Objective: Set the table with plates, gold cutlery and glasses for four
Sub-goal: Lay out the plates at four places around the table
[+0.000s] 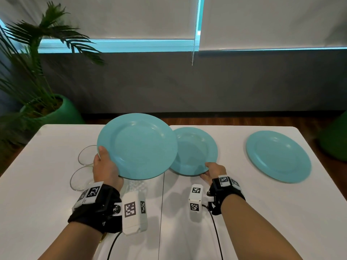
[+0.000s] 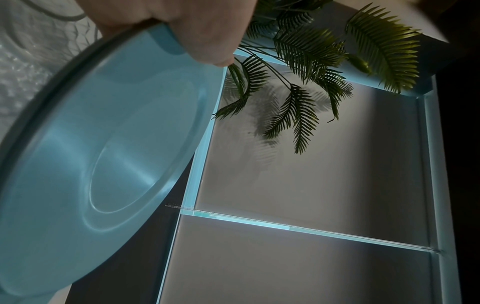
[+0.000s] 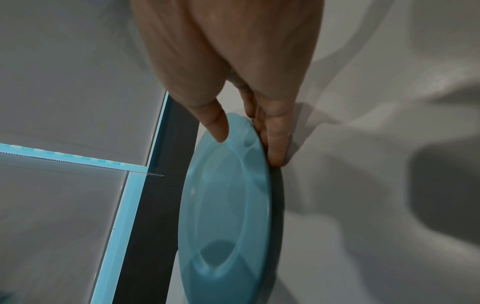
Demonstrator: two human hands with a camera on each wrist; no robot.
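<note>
We grip a raised plate (image 1: pixel 138 147) in our left hand (image 1: pixel 105 169); our right hand (image 1: pixel 214 171) pinches the rim of the stacked plates (image 1: pixel 195 151) at 12 o'clock. One plate (image 1: pixel 277 156) lies placed at 2. Glasses (image 1: pixel 87 154) wait at 10; cutlery is unseen. Early stage.

Three turquoise plates (image 1: pixel 277 156) on a white counter (image 1: pixel 244 212); black wrist straps (image 1: pixel 97 207) bear black-and-white checked tags; a green pot (image 1: pixel 58 113).
</note>
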